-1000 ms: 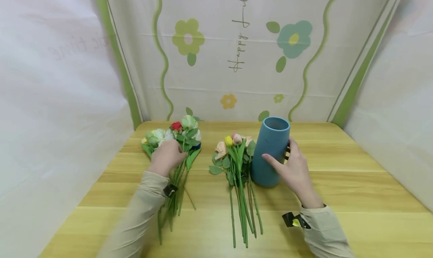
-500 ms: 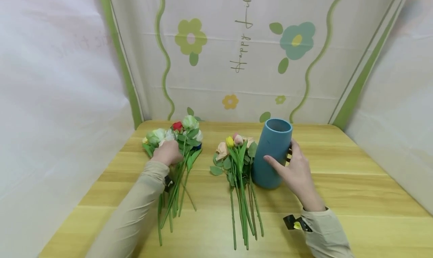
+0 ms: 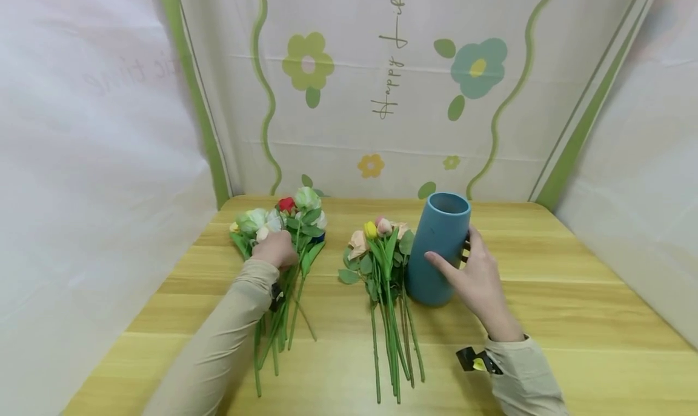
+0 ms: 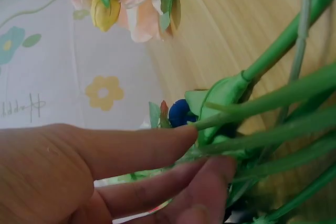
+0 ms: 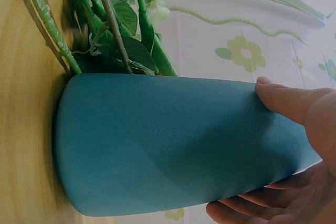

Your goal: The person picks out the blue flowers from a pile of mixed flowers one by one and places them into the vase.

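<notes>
A blue vase stands upright on the table, its round mouth facing up. My right hand grips it from the right, thumb across the near side and fingers on the far side. To the left lies a bunch of artificial flowers with white, pale green and red heads. Among its stems is my left hand. In the left wrist view, thumb and fingers pinch a green flower stem just below the heads. Part of the bunch is hidden behind that hand.
A second bunch of flowers, with peach, pink and yellow heads, lies just left of the vase, stems toward me. A patterned cloth hangs behind the wooden table, and white sheets hang on both sides.
My left hand has shifted slightly right among the stems of the left bunch, and its forearm has changed angle. My right hand keeps its grip on the vase, which stays in place.
</notes>
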A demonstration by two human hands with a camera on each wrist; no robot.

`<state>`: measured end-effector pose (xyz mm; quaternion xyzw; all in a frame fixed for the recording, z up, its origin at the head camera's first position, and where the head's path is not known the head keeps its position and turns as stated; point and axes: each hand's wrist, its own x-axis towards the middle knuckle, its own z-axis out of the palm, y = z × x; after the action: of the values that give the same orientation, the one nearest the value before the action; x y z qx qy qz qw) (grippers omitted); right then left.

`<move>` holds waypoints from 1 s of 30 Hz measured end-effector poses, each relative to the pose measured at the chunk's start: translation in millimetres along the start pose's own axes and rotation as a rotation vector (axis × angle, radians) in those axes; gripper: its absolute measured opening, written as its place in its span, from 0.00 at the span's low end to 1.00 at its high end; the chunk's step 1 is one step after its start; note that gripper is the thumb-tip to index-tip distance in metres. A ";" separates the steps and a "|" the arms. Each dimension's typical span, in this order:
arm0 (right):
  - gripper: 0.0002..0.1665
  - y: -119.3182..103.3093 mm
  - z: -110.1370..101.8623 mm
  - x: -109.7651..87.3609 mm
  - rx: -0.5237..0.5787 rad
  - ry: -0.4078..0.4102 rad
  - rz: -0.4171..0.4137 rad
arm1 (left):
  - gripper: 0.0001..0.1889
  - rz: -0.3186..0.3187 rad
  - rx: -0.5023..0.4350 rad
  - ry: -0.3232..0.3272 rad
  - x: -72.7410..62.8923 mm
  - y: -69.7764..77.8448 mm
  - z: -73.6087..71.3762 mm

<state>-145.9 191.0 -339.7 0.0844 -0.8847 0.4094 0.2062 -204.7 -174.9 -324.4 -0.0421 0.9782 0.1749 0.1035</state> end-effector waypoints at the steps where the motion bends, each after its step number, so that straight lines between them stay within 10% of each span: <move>1: 0.59 -0.1 -0.1 0.3 0.001 -0.001 -0.001 | 0.04 -0.004 -0.003 0.006 1.0 -0.7 0.6; 10: 0.60 1.1 -0.8 0.9 -0.004 -0.008 0.001 | 0.05 -0.020 -0.032 0.050 8.3 -6.2 3.1; 30: 0.59 1.1 -1.7 2.2 0.016 -0.007 -0.010 | 0.21 0.071 -0.239 0.401 -15.3 4.6 -18.6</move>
<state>-147.7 193.0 -338.5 0.0919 -0.8818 0.4150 0.2043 -193.9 -176.3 -302.5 -0.0538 0.9524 0.2811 -0.1047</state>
